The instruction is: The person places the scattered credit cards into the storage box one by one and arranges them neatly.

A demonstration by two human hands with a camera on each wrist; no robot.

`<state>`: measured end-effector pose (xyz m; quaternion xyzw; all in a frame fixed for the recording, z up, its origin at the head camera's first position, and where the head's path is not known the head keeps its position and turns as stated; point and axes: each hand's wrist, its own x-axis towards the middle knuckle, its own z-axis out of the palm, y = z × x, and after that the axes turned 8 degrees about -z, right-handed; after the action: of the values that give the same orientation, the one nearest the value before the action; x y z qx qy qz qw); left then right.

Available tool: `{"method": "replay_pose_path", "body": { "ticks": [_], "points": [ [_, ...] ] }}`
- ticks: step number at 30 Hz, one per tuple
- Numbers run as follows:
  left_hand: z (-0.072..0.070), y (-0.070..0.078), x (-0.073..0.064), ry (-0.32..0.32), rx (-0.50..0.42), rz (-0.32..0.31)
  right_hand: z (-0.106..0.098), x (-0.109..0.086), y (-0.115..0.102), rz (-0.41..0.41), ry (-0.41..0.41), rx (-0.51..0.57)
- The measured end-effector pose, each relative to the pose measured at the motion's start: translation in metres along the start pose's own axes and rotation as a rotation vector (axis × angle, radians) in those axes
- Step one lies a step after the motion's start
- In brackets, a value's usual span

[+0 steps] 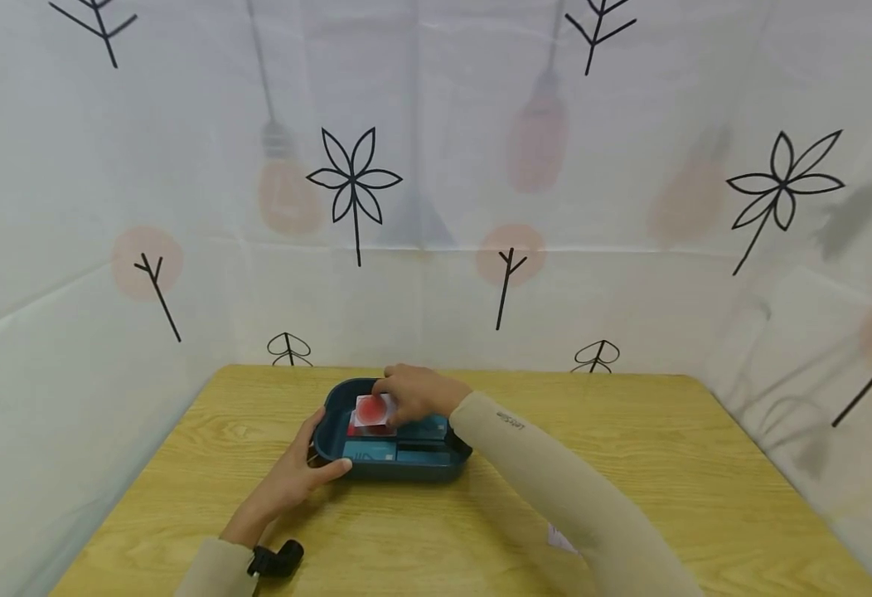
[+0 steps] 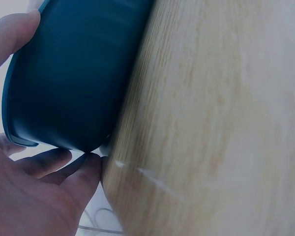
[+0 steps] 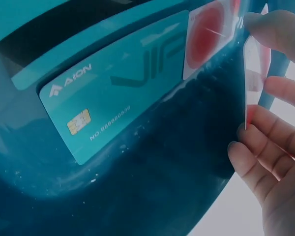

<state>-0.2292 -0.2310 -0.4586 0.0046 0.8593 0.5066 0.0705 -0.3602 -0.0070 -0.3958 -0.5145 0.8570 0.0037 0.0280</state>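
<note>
A dark teal plastic tray (image 1: pixel 406 473) sits on the table. My left hand (image 1: pixel 297 477) grips its left end, thumb at the front rim and fingers against the outer wall, as the left wrist view shows. My right hand (image 1: pixel 421 394) reaches over the tray and pinches a white card with a red circle (image 1: pixel 371 410) between thumb and fingers. In the right wrist view this card stands nearly edge-on. Below it another red-circle card (image 3: pixel 205 39) lies in the tray, beside a teal chip card (image 3: pixel 108 93) printed AION and VIP.
More teal cards (image 1: pixel 421 454) lie in the tray, with a dark stripe showing on one. A small pale paper piece (image 1: pixel 559 537) is on the wood-grain table (image 1: pixel 630 431), partly behind the right sleeve. A patterned white cloth (image 1: pixel 436 307) hangs behind the table.
</note>
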Motion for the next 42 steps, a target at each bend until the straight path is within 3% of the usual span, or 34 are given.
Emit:
{"method": "replay_pose_path", "body": {
  "ticks": [9,18,28,42],
  "points": [
    [-0.001,0.000,0.000,-0.004,0.009,-0.001,0.004,0.004,-0.004,-0.036,-0.007,-0.116],
    [-0.002,-0.001,0.000,-0.008,0.008,0.010,0.013,0.009,-0.007,-0.019,-0.031,-0.078],
    [-0.002,-0.002,0.001,-0.007,0.014,0.001,0.021,0.016,-0.011,-0.015,-0.048,-0.151],
    [-0.002,-0.003,0.001,-0.013,0.007,0.005,0.022,0.016,-0.013,0.000,-0.054,-0.162]
  ]
}}
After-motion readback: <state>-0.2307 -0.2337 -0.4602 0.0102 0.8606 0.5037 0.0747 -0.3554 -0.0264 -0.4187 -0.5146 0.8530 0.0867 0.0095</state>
